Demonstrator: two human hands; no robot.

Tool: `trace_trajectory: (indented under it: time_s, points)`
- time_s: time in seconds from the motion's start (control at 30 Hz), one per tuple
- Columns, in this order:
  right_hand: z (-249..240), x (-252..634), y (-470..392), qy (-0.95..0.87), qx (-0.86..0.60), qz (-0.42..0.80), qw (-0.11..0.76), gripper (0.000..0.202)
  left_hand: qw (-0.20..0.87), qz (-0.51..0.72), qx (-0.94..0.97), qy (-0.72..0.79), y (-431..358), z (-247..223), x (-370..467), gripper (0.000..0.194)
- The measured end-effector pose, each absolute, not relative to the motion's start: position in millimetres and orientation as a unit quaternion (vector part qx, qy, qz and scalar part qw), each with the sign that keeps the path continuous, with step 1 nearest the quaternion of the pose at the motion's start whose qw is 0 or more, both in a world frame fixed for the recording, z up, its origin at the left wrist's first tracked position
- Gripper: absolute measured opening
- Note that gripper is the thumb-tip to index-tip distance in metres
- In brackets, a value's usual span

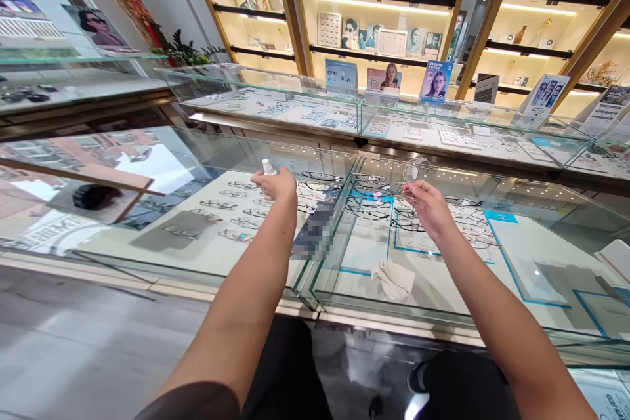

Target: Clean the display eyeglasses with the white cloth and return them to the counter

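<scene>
My left hand (276,184) is closed around a small bottle with a white top (268,167), held above the left glass case. Fingers pinched together, my right hand (427,202) holds a pair of thin-framed glasses (412,171) upright over the right case. A crumpled pale cloth (393,278) lies near the front edge of the right case, below my right hand. Rows of eyeglasses (368,211) show through the glass between and around my hands.
The glass counter (315,285) runs across in front of me. Behind it stands a second glass case (295,111) with display cards (436,82) on top. Lit shelves (384,6) line the back wall. A white object (615,259) is at the right edge.
</scene>
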State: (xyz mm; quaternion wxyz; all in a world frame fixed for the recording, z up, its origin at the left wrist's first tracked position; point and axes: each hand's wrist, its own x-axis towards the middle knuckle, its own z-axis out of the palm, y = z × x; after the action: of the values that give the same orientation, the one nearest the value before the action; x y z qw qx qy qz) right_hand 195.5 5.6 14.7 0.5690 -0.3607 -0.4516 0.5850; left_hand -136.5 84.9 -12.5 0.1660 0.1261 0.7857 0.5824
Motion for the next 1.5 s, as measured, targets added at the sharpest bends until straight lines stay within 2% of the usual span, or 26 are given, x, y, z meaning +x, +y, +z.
trace_trajectory:
  time_s: [0.13, 0.2, 0.3, 0.4, 0.47, 0.53, 0.6, 0.67, 0.7, 0.77, 0.9, 1.1, 1.27, 1.5]
  points:
    - [16.8, 196.0, 5.9, -0.454, -0.352, 0.583, 0.574, 0.041, 0.074, 0.605, 0.138, 0.78, 78.4, -2.3, -128.5, 0.062]
    - [18.0, 196.8, 6.2, -0.454, -0.348, 0.583, 0.577, 0.04, 0.009, 0.637, 0.18, 0.75, 72.2, 4.6, -123.0, 0.067]
    - [19.5, 198.7, 7.1, -0.454, -0.351, 0.58, 0.579, 0.038, -0.078, 0.685, 0.271, 0.672, 61.3, 13.8, -109.6, 0.066]
    - [20.0, 201.3, 9.8, -0.45, -0.36, 0.573, 0.583, 0.037, -0.115, 0.722, 0.359, 0.581, 50.8, 17.7, -88.5, 0.047]
    - [19.8, 203.4, 12.4, -0.446, -0.364, 0.569, 0.588, 0.037, -0.051, 0.72, 0.457, 0.52, 43.1, 18.0, -71.9, 0.023]
    - [19.6, 205.0, 14.7, -0.445, -0.367, 0.565, 0.59, 0.037, 0.108, 0.643, 0.609, 0.452, 33.7, 18.2, -55.8, 0.013]
    - [19.8, 205.9, 15.9, -0.443, -0.368, 0.563, 0.592, 0.035, 0.302, 0.452, 0.759, 0.358, 22.6, 18.4, -41.8, 0.02]
    - [20.4, 205.8, 16.0, -0.441, -0.365, 0.566, 0.593, 0.035, 0.431, 0.223, 0.837, 0.255, 11.4, 18.0, -30.5, 0.023]
    - [20.8, 205.5, 15.8, -0.44, -0.363, 0.568, 0.593, 0.034, 0.459, 0.133, 0.851, 0.217, 6.4, 17.2, -26.0, 0.022]
    - [21.5, 204.8, 15.0, -0.438, -0.359, 0.573, 0.593, 0.035, 0.469, 0.029, 0.863, 0.186, -1.2, 14.5, -19.4, 0.022]
    - [22.4, 204.0, 13.5, -0.444, -0.359, 0.575, 0.587, 0.034, 0.446, -0.031, 0.872, 0.201, -6.1, 7.6, -15.0, 0.041]
    - [23.3, 202.8, 11.5, -0.441, -0.353, 0.582, 0.585, 0.035, 0.456, 0.006, 0.873, 0.171, -4.9, 4.4, -13.1, 0.016]
    - [23.5, 202.0, 10.8, -0.436, -0.345, 0.59, 0.585, 0.036, 0.528, 0.109, 0.814, 0.215, -3.5, 11.1, -17.6, 0.034]
    - [29.4, 204.1, 6.6, -0.431, -0.335, 0.599, 0.586, 0.036, 0.617, 0.359, 0.634, 0.296, 7.2, 15.6, -26.8, 0.055]
